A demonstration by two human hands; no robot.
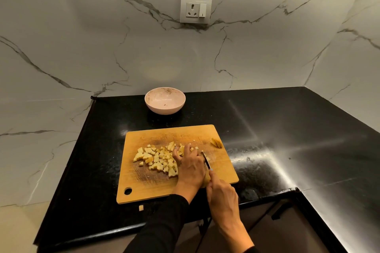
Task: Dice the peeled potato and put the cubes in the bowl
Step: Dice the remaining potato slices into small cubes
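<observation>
Right hand [223, 197] grips the knife [206, 160], blade pointing away from the person. Left hand [190, 165], fingers curled, holds potato against the blade. Potato cubes [158, 159] lie heaped on the cutting board [181, 186] — black counter [287, 129], marble wall. Bowl [165, 100] stands behind; one cube [141, 208] lies off the board; wall socket [196, 9] above.

Two bare hands, dark sleeves

The left hand [190, 167] and right hand [223, 197] wear nothing; long black sleeves [164, 226] cover both forearms.
</observation>
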